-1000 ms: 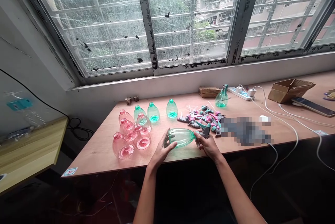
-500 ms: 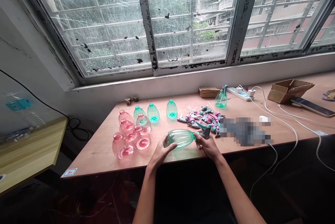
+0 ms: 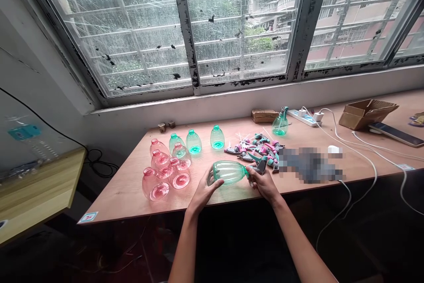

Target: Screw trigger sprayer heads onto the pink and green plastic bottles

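Note:
A clear green bottle (image 3: 229, 172) lies sideways between my hands, its neck pointing right. My left hand (image 3: 209, 184) wraps round its base, thumb along the near side. At the neck, my right hand (image 3: 262, 181) grips a dark grey and green spray head (image 3: 261, 166), which meets the bottle's mouth; whether it is threaded on I cannot tell. Just beyond my right hand is a heap of pink, green and grey spray heads (image 3: 260, 147) with thin tubes. To the left stand several pink bottles (image 3: 155, 188) and green bottles (image 3: 194, 144), upright and without heads.
A green spray bottle (image 3: 280, 124) with its head on stands at the back beside a brown box (image 3: 264, 116). Rightward are a power strip (image 3: 304, 118), white cables, an open carton (image 3: 366, 115) and a phone (image 3: 397, 134). A blurred grey patch covers the table right of the heap.
The bottle stays in both hands at nearly the same spot, with only a very slight shift in its tilt. Nothing else has visibly moved.

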The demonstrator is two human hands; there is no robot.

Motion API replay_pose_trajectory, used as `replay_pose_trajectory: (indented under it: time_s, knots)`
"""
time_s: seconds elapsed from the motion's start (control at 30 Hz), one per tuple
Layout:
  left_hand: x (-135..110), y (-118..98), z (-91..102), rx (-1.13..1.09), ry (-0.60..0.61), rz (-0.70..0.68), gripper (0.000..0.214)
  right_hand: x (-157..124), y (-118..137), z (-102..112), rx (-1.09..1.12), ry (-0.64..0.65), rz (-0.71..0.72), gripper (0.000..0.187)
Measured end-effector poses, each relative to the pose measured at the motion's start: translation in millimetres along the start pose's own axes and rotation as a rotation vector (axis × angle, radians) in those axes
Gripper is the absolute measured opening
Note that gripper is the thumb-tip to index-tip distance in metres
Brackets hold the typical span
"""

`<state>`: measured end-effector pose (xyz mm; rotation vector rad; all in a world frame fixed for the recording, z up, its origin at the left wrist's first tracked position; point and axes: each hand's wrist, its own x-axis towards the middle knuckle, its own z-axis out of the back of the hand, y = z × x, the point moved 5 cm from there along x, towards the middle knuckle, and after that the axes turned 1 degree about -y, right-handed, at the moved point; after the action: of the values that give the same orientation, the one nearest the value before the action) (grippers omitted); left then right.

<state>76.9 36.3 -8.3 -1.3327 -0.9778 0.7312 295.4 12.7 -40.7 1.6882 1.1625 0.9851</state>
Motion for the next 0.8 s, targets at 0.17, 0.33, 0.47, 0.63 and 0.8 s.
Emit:
replay_pose_trajectory:
  time_s: [0.17,0.33,0.47,0.63,0.8]
  knots:
    - [0,5,0.5,-0.021,0.029,-0.024,0.089,0,0,-1,-0.005,0.027,-0.002,0.04]
    - [0,7,1.3,-0.026,0.022,0.009,0.1,-1,0,-2,0.0,0.036,-0.006,0.038]
    - [1,4,1.8,-0.012,-0.005,0.003,0.077,0,-1,-1,0.006,0.039,-0.016,0.039]
    - [1,9,0.6,-0.075,0.061,-0.018,0.099,0,-1,0,0.022,0.03,0.003,0.038]
    - [0,9,1.3,-0.035,0.045,-0.004,0.095,0,2,-2,0.034,0.022,0.024,0.036]
